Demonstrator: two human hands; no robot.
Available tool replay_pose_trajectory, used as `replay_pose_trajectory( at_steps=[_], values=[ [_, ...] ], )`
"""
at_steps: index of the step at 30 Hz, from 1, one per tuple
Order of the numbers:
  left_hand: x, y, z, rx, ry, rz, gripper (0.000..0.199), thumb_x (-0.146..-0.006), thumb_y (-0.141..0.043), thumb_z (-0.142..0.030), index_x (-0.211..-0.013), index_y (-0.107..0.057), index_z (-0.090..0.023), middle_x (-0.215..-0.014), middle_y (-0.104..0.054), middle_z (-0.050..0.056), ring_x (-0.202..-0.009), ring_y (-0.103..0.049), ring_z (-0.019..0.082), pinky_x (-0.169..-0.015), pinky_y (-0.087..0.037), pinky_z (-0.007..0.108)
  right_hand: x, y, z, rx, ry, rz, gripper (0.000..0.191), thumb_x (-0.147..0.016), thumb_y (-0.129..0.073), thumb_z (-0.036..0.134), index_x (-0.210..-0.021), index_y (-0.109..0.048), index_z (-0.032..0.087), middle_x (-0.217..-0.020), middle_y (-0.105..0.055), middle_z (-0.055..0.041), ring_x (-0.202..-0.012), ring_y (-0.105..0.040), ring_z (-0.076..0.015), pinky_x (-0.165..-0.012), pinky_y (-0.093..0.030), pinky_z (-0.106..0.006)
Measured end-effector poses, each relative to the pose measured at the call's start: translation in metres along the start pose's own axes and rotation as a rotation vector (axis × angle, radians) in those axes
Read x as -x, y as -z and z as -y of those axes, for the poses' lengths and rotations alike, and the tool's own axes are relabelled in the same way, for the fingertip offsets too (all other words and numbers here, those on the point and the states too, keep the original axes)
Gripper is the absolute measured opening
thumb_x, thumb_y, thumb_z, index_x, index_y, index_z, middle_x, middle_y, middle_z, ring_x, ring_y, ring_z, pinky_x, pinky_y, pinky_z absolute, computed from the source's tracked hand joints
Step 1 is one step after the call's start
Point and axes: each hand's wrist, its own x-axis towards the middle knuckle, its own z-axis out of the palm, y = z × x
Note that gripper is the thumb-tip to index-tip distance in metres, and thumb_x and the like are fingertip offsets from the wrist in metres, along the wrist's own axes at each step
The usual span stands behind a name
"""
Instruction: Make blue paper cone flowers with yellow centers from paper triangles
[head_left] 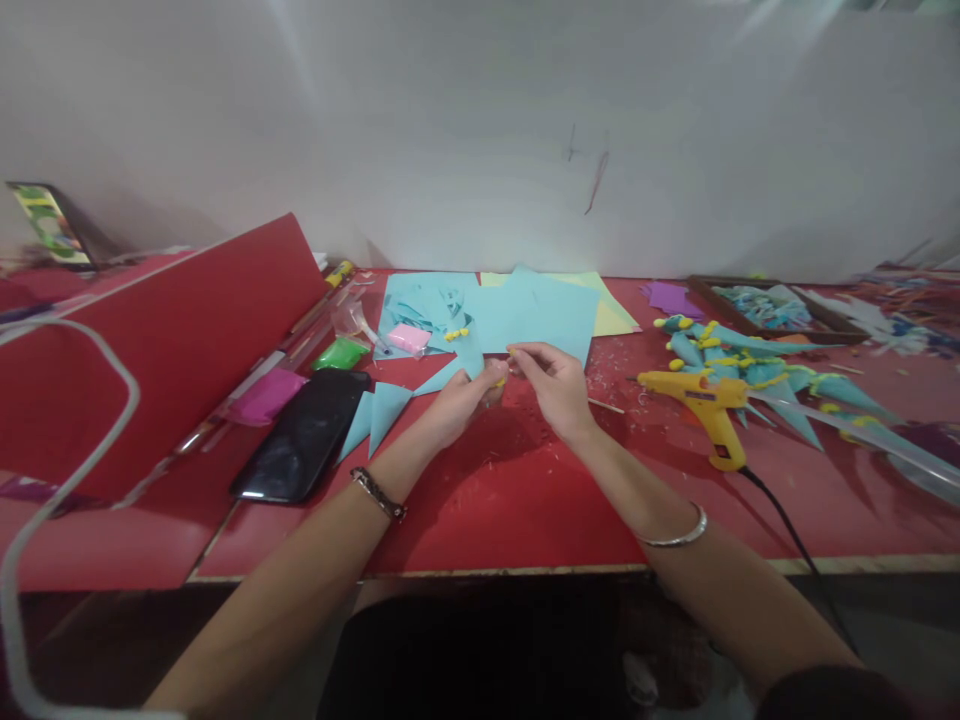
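Note:
My left hand [461,405] is closed, with a small lump of yellow clay [500,382] showing at its fingertips. Close beside it, my right hand [556,388] pinches a tiny yellow bit between thumb and forefinger, apparently of the same clay. Just beyond my left hand is a light blue paper cone [469,350] with yellow clay beads along it. Flat blue paper triangles [390,410] lie left of my left hand. Blue paper sheets [551,310] are spread behind both hands.
At right lie a yellow glue gun [694,395] with its cord and several blue cones trimmed in yellow [720,345]. At left are a black phone [304,435], green [340,352] and magenta packets [266,395], and a standing red board [165,350]. A white cable [135,390] curves at far left.

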Motion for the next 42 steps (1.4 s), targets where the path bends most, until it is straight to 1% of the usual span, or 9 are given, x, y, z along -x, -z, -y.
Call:
replay_pose_trajectory(
  at_steps=[5,10,13,18,23,27,31,37,42],
  values=[
    [0.0002,-0.0019,-0.0006,-0.003,0.044,0.008,0.028,-0.071,-0.057,-0.033,-0.056,-0.042,-0.015,-0.05,-0.028,-0.007,-0.046,-0.025,0.005,-0.048,-0.021,0.023,-0.0003,0.0,0.0018,-0.062,-0.016,-0.015,0.014,-0.067,-0.063,0.03,-0.071,-0.059,0.017,-0.064,-0.061,0.0022,-0.062,-0.058,-0.0102,-0.063,-0.049,-0.025],
    [0.0016,-0.0038,-0.0023,0.016,0.097,-0.041,0.024,-0.067,-0.06,-0.034,-0.063,-0.049,-0.014,-0.058,-0.039,-0.005,-0.048,-0.028,0.004,-0.049,-0.022,0.022,0.0005,0.0005,0.003,-0.075,0.001,0.005,0.02,-0.073,-0.057,0.034,-0.062,-0.052,0.018,-0.053,-0.053,0.0055,-0.048,-0.048,-0.0059,-0.051,-0.042,-0.02],
    [0.0019,-0.0041,-0.0029,0.006,0.083,0.001,0.023,-0.069,-0.059,-0.034,-0.061,-0.049,-0.014,-0.056,-0.037,-0.005,-0.048,-0.028,0.004,-0.049,-0.021,0.023,0.0007,0.0008,0.0029,-0.062,0.013,0.025,0.022,-0.074,-0.056,0.034,-0.06,-0.05,0.018,-0.05,-0.05,0.0061,-0.046,-0.045,-0.0051,-0.049,-0.039,-0.019],
    [0.0023,-0.0044,-0.0047,-0.005,0.091,0.017,0.023,-0.068,-0.058,-0.034,-0.063,-0.05,-0.013,-0.055,-0.036,-0.005,-0.049,-0.028,0.005,-0.05,-0.021,0.023,-0.0008,0.0011,0.0022,-0.063,-0.028,-0.001,0.01,-0.068,-0.062,0.027,-0.069,-0.057,0.017,-0.061,-0.06,0.0034,-0.057,-0.056,-0.008,-0.058,-0.046,-0.022],
    [0.0033,-0.0053,-0.0069,-0.03,0.099,0.038,0.022,-0.069,-0.057,-0.034,-0.064,-0.051,-0.013,-0.054,-0.034,-0.005,-0.049,-0.027,0.005,-0.05,-0.021,0.023,-0.0025,0.0018,-0.0015,-0.198,-0.096,-0.017,0.015,-0.069,-0.061,0.027,-0.08,-0.061,0.016,-0.073,-0.066,-0.0011,-0.067,-0.064,-0.0125,-0.07,-0.05,-0.029],
    [0.0037,-0.0048,-0.0062,-0.04,0.133,0.033,0.019,-0.068,-0.057,-0.032,-0.065,-0.052,-0.014,-0.058,-0.04,-0.004,-0.052,-0.031,0.006,-0.053,-0.024,0.023,-0.0032,0.0023,-0.003,-0.223,-0.108,-0.024,0.016,-0.072,-0.057,0.031,-0.078,-0.061,0.016,-0.067,-0.065,-0.0004,-0.06,-0.061,-0.0108,-0.064,-0.05,-0.027],
    [0.005,-0.0045,-0.006,-0.053,0.173,0.056,0.018,-0.068,-0.057,-0.033,-0.065,-0.053,-0.015,-0.058,-0.04,-0.004,-0.055,-0.036,0.007,-0.057,-0.028,0.023,-0.0039,0.0041,-0.002,-0.08,-0.063,-0.104,0.015,-0.072,-0.057,0.031,-0.07,-0.062,0.017,-0.055,-0.056,0.0038,-0.05,-0.051,-0.0068,-0.053,-0.045,-0.022],
    [0.0059,-0.0064,-0.0082,-0.037,0.177,0.044,0.021,-0.064,-0.059,-0.035,-0.066,-0.053,-0.015,-0.056,-0.042,-0.004,-0.061,-0.042,0.009,-0.063,-0.033,0.023,-0.0047,0.0051,-0.0024,-0.022,-0.072,-0.092,0.02,-0.069,-0.059,0.028,-0.085,-0.064,0.018,-0.073,-0.064,-0.0008,-0.067,-0.058,-0.0113,-0.068,-0.048,-0.027],
    [0.0068,-0.006,-0.0087,-0.067,0.192,0.07,0.021,-0.065,-0.059,-0.036,-0.065,-0.052,-0.016,-0.057,-0.044,-0.003,-0.063,-0.044,0.01,-0.066,-0.033,0.024,-0.0039,0.0041,-0.0006,-0.014,-0.03,-0.096,0.017,-0.073,-0.054,0.029,-0.083,-0.063,0.017,-0.072,-0.064,-0.0012,-0.068,-0.059,-0.0118,-0.07,-0.048,-0.029]
  ],
)
